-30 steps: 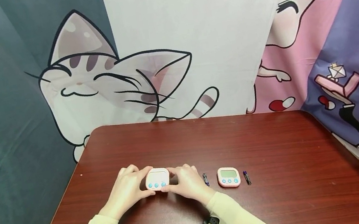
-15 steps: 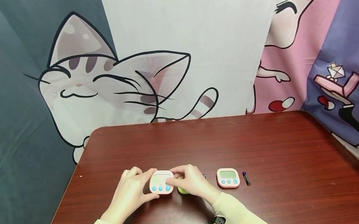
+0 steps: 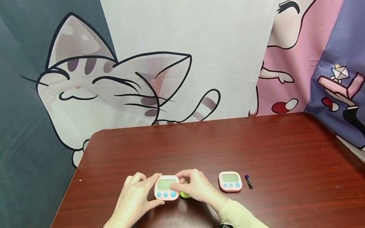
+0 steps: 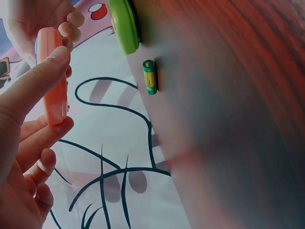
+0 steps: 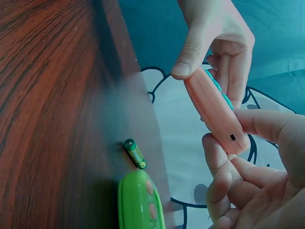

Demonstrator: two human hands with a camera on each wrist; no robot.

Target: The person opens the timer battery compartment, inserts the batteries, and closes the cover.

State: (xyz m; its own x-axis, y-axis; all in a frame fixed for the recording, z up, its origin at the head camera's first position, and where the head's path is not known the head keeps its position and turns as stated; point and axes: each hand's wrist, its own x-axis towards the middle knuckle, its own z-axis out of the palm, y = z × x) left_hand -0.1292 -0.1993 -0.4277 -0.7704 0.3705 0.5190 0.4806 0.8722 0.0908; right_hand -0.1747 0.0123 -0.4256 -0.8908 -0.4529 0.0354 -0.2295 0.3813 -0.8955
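Note:
A pink-edged digital timer [image 3: 165,188] with a white face, a grey screen and blue buttons is held up between both hands, face toward the head camera. My left hand [image 3: 130,202] pinches its left side between thumb and fingers. With the thumb on its face by the screen, my right hand [image 3: 197,187] grips the right side. In the right wrist view, the pink timer's edge [image 5: 217,112] shows a small black slot near one end. A green timer-like device [image 5: 138,200] lies on the table, mostly hidden behind my right hand in the head view.
A green battery [image 4: 149,76] lies beside the green device. To the right, a second pink timer [image 3: 230,181] rests face up, with a dark battery [image 3: 248,182] next to it. The brown table [image 3: 281,146] meets a cartoon-printed cloth [image 3: 160,21] at the back.
Both hands have moved the timer slightly right and nearer to me. My right thumb has shifted from its lower edge onto its face. The screen looks clearer, and part of the green device now shows.

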